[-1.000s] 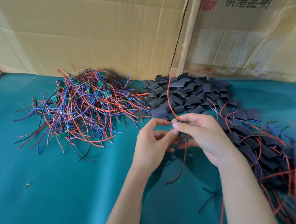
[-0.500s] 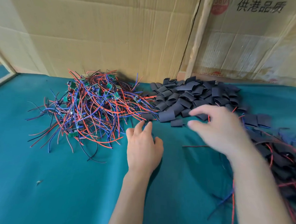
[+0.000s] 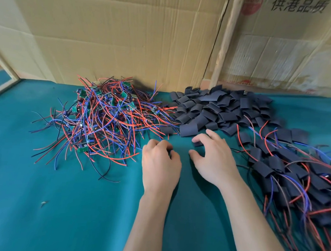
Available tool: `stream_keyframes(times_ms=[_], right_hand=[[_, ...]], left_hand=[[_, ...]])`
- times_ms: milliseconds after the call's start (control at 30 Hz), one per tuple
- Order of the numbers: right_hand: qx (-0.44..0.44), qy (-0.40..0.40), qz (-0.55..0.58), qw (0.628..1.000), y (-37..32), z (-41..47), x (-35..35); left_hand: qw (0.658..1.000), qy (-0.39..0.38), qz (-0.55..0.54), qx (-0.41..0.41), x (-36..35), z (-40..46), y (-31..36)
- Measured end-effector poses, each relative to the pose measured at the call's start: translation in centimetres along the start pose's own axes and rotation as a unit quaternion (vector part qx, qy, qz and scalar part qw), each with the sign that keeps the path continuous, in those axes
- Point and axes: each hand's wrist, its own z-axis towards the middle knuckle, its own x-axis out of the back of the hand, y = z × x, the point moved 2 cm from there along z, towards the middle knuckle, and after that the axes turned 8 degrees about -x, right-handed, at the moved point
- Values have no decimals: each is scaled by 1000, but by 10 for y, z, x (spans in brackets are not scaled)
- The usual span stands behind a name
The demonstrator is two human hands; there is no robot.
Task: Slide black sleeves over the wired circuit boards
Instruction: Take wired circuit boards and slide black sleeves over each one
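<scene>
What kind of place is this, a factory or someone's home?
Probably a small hand-assembly workbench rather than a big factory: a heap of wired circuit boards, a pile of black sleeves, and finished sleeved pieces on a green cloth, backed by flattened cardboard.

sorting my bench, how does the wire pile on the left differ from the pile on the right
The left pile shows bare green boards in loose red, blue and black wires; the right pile has its boards covered by black sleeves. The left pile sits near the cardboard; the right pile trails toward the near edge. Both lie on the teal cloth.

Bright, even daylight fills the scene; soft shadows fall beneath the forearms on the counter. Wide-angle bending curves the edges, and detail stays mostly sharp.
</scene>
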Motion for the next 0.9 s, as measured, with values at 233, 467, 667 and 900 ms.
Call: stream_keyframes(times_ms=[233,467,667,900], right_hand=[[30,50,99,993,-9,-6,5],[27,40,158,986,-10,-10,4],[5,32,166,986,-7,-10,6],[3,24,165,986,-7,-9,8]], left_hand=[[999,-3,30,-14,-2,-2,2],[998,-61,-8,-18,-1,2,-2],[973,0,-229,3,7,1,0],[912,72,-402,41,13,5,-5]])
